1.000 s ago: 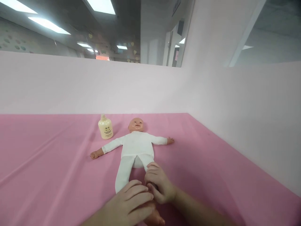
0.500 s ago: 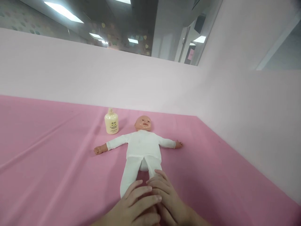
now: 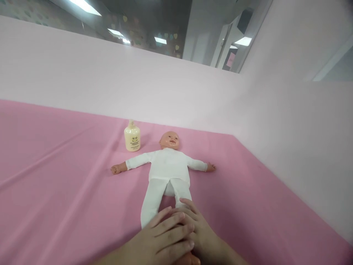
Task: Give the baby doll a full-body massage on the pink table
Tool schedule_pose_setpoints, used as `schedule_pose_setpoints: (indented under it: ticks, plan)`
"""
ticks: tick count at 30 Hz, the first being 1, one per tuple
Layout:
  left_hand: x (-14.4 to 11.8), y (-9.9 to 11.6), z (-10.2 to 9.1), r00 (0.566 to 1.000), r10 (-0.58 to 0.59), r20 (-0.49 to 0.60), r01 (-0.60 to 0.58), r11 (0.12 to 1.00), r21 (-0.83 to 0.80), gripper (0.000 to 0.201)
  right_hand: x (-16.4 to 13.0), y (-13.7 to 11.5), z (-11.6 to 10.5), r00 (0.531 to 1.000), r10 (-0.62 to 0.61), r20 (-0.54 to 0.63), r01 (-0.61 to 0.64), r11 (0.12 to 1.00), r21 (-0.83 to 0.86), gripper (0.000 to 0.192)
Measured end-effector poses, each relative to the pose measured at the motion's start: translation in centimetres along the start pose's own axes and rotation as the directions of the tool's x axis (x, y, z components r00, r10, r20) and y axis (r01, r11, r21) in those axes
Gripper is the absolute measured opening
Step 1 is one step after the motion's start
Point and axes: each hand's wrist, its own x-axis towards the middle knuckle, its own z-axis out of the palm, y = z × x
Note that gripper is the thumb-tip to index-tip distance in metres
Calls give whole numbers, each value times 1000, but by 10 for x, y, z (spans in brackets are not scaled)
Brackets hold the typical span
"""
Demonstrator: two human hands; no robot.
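Observation:
A baby doll (image 3: 169, 163) in a white top and trousers lies on its back, arms spread, its head toward the far wall. My left hand (image 3: 165, 235) and my right hand (image 3: 202, 232) are closed around its lower leg on the right side, near the foot. The left fingers lie across the back of the right fingers. Below my palms part of the doll's bare foot (image 3: 193, 259) shows; the rest of that lower leg is hidden by my hands. The doll's other leg (image 3: 151, 202) stretches beside my left hand.
A cream-coloured bottle (image 3: 132, 138) with dark print stands left of the doll's head. Everything rests on a pink, slightly creased covering (image 3: 68, 176). A white wall (image 3: 110, 81) with a window (image 3: 154, 22) rises behind, and another wall (image 3: 300, 147) bounds the right.
My left hand has slid a little right and further over the right hand's fingers. More of the doll's foot shows below. The view has tilted slightly; doll and bottle stay put.

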Motion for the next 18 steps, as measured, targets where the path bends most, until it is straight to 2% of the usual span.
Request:
schedule_pose_setpoints:
  ticks: [6, 9, 13, 18]
  plan:
    - [6, -1, -13, 997, -9, 79, 19, 993, -119, 43, 0, 1, 2, 996, -26, -83, 34, 995, 91, 38]
    - [7, -1, -13, 994, -7, 105, 25, 986, -168, 45, -2, 5, 4, 993, -70, -96, 76, 996, 54, 41]
    - [7, -2, -11, 991, -26, 130, 52, 979, -196, 51, -3, 10, 4, 987, -114, -114, 116, 993, 8, 35]
    - [7, 0, -11, 992, -22, 121, 44, 982, -183, 51, -5, 10, 3, 986, -121, -112, 121, 993, -7, 31]
